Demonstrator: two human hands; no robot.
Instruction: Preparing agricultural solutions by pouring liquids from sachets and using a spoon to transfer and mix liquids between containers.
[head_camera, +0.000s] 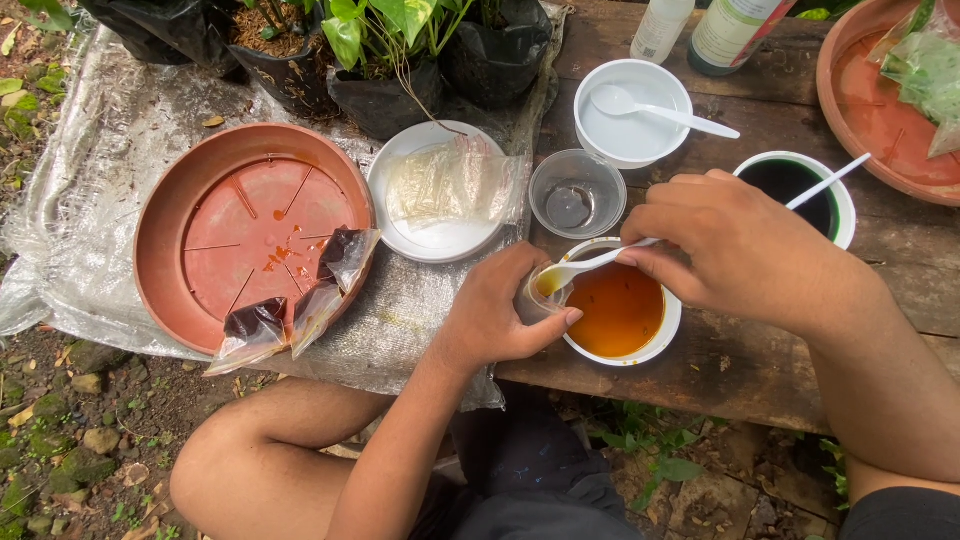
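White spoon bridges both hands, over orange bowl.

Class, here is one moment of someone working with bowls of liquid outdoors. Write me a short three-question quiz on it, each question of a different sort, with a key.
1. True or false: the right hand holds a white plastic spoon over the bowl of orange liquid.
2. Which thing lies on the white plate? A) a pile of clear plastic bags B) a second spoon C) a leaf
3. Fill in: the left hand holds a small clear ____ at the orange bowl's rim.

Key
1. True.
2. A: the clear plastic bags.
3. Bag: a small plastic bag, partly filled with orange liquid.
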